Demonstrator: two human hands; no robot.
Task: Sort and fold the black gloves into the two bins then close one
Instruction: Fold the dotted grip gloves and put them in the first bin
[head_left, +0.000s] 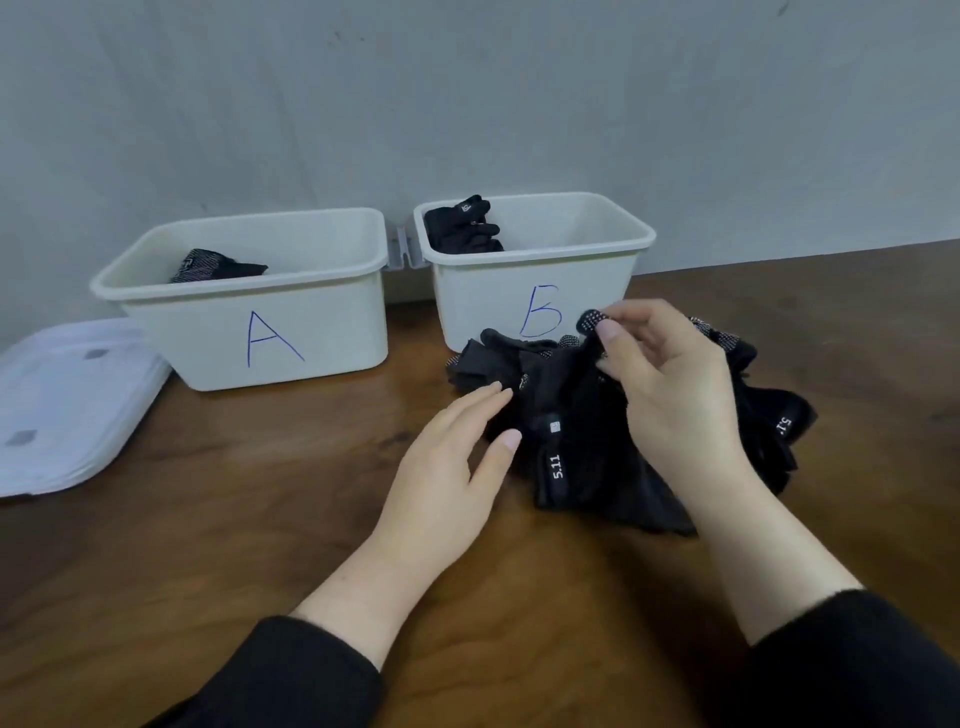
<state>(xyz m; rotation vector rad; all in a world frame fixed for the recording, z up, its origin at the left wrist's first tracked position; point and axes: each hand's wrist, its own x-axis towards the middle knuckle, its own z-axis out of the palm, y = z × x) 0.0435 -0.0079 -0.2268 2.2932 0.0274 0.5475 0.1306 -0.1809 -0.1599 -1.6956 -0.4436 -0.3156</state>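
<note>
Two hands work at the pile of black gloves (613, 431), which lies on the wooden table (208, 519) just in front of bin B (535, 306). My right hand (670, 384) reaches in over the pile from the near right, wrist raised, and pinches one dotted glove fingertip (589, 321) between thumb and curled fingers, lifting it so that it points up and to the left, toward the front wall of bin B. My left hand (452, 462) is relaxed and holds nothing: fingers nearly straight, angled up and to the right, their tips touching the left edge of the pile. Both forearms come in from the near edge in black sleeves (291, 675).

One glove at the front of the pile runs its long axis near to far, its cuff tab marked 5.11 (557, 466) toward me. Another 5.11 cuff (784, 423) sticks out at the pile's right side. Glove fingers splay out to the left at the far-left corner of the heap, close to bin B's base.

Bin A (254, 322) stands to the left of bin B, the two nearly touching at their rims, both against the grey wall (467, 78). Each has a folded black glove inside: the one in bin A (215, 266) lies at its left, the one in bin B (462, 226) at its far left corner. Open table lies to my left and in front of bin A. White lids (67, 400) are stacked flat at the far left, just beside bin A
</note>
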